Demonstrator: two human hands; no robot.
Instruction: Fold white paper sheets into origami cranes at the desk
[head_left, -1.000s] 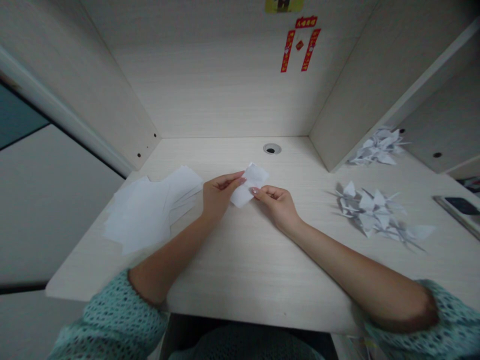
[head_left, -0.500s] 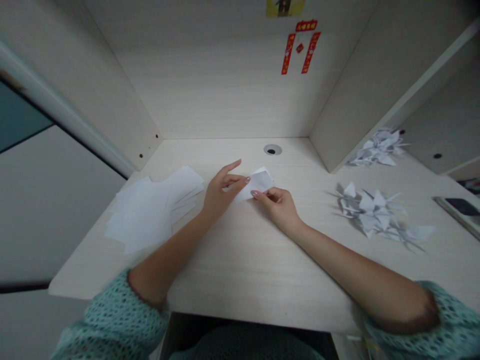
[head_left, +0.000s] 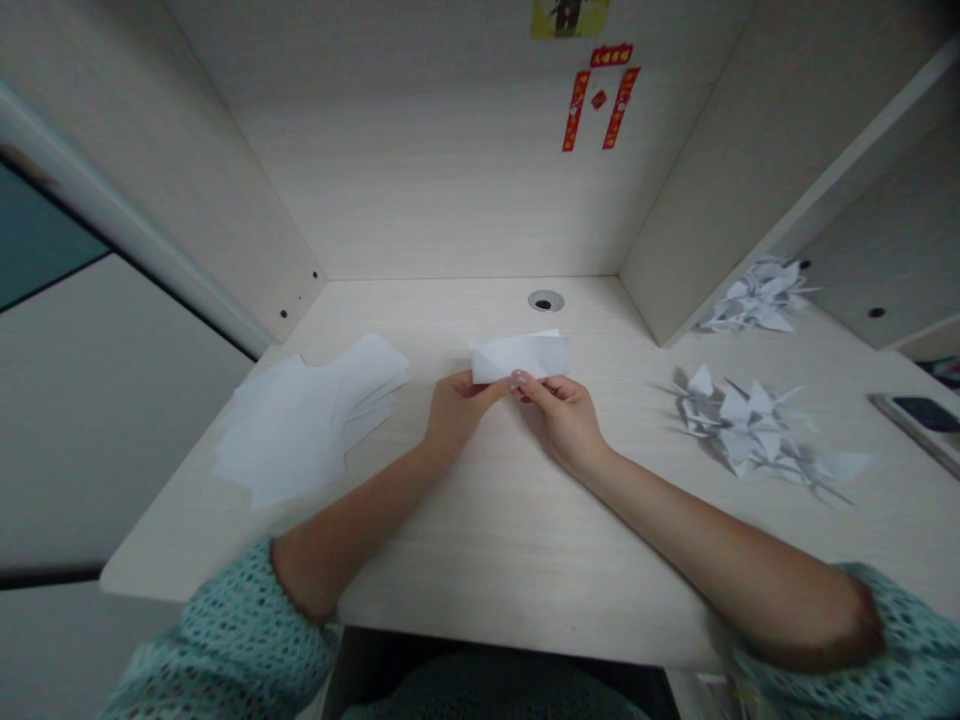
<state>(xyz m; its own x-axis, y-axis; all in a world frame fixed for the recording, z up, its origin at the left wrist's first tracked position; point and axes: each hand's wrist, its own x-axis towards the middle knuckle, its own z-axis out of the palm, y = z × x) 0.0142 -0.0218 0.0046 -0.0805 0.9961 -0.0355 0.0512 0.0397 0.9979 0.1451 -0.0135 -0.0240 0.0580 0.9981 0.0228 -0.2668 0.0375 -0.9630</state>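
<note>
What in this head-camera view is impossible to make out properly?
- Folded white paper: its lower part is hidden by the left hand and right hand.
- Yellow picture: cut off by the top edge.
- Dark device: cut off by the right edge.
- Red paper strips: their writing is too small to read.

A laminate-walled desk nook (head_left: 450, 310)
</note>
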